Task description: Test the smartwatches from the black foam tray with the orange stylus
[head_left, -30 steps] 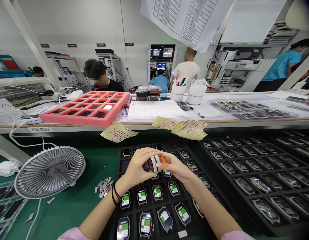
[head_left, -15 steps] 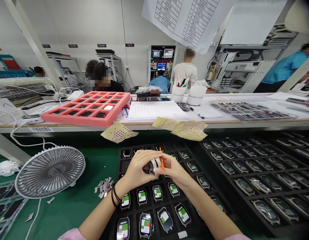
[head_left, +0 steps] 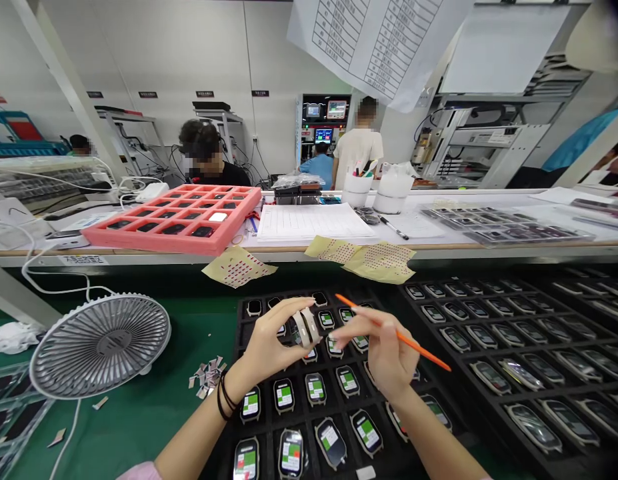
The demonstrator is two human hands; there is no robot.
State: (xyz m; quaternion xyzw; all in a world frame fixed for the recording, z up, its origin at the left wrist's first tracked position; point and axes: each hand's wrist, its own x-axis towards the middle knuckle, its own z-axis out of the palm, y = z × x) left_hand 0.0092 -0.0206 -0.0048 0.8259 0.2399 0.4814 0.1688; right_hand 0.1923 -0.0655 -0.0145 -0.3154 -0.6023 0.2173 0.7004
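Note:
My left hand (head_left: 271,340) is wrapped round two watch cases (head_left: 305,327), held side by side on edge above the black foam tray (head_left: 263,423). To the right, my right hand (head_left: 389,350) grips a thin orange stick (head_left: 419,347), which slants from upper left to lower right; this hand is apart from the cases. Beneath both hands, rows of watches with green and white screens (head_left: 316,387) lie in the tray's compartments. My hands and forearms hide part of the tray.
A grey fan (head_left: 101,343) and a pile of small tabs (head_left: 207,377) are left of the tray. More black trays of watches (head_left: 491,373) lie right. A shelf with a pink foam tray (head_left: 219,243) crosses ahead. Several people are beyond it.
My right hand has moved right, away from the watch cases, and the orange stick now slants outward in it. My left hand has stayed nearly in place, with the cases more exposed.

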